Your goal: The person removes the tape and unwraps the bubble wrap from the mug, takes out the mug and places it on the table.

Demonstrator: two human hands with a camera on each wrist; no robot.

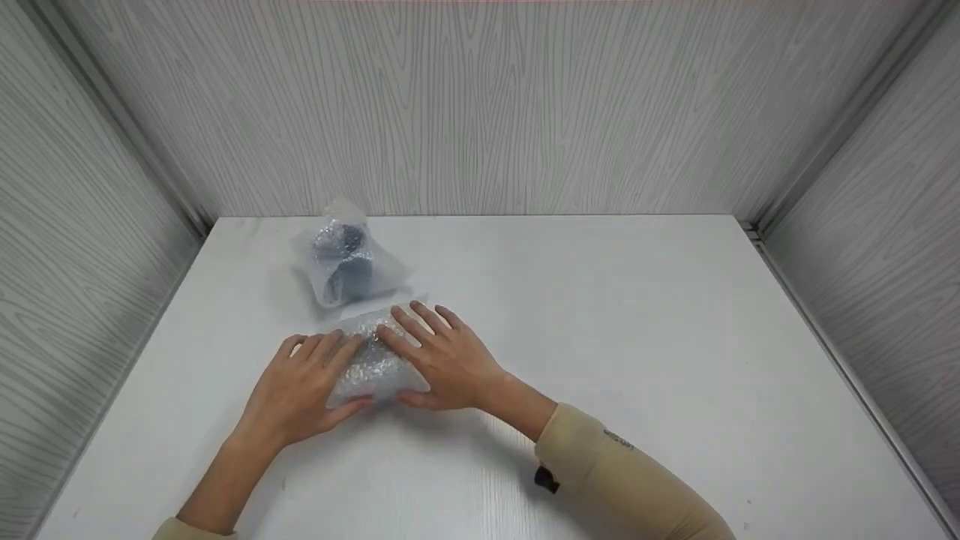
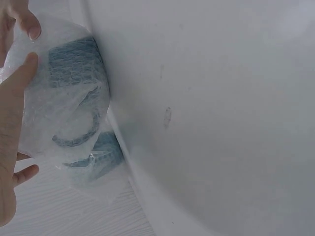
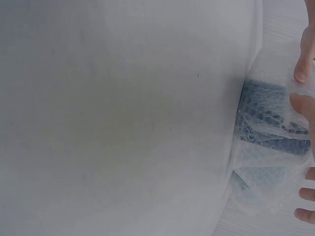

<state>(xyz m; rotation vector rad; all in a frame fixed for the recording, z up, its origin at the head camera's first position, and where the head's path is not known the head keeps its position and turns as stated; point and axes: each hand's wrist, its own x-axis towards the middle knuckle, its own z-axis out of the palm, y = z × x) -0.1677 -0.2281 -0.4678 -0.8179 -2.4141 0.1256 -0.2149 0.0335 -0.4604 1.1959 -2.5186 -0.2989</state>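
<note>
A bubble-wrapped mug [image 1: 375, 364] lies on the white table, left of the middle. Through its clear wrap, the left wrist view shows a blue-green body and a curved handle [image 2: 78, 137]. My left hand [image 1: 300, 386] grips the package's left side, fingers bent over the top and thumb along the near side. Across its right part my right hand [image 1: 446, 364] rests with fingers spread and straight, its thumb low at the near edge. Both thumbs touch the wrap's near face in the right wrist view, where the bubble-wrapped mug [image 3: 270, 118] shows dark blue.
Just behind stands a second bubble-wrapped dark blue item [image 1: 345, 262], close to the far edge of the white table [image 1: 600, 315]. Grey wood-grain panels rise at the back [image 1: 480, 105] and on both sides.
</note>
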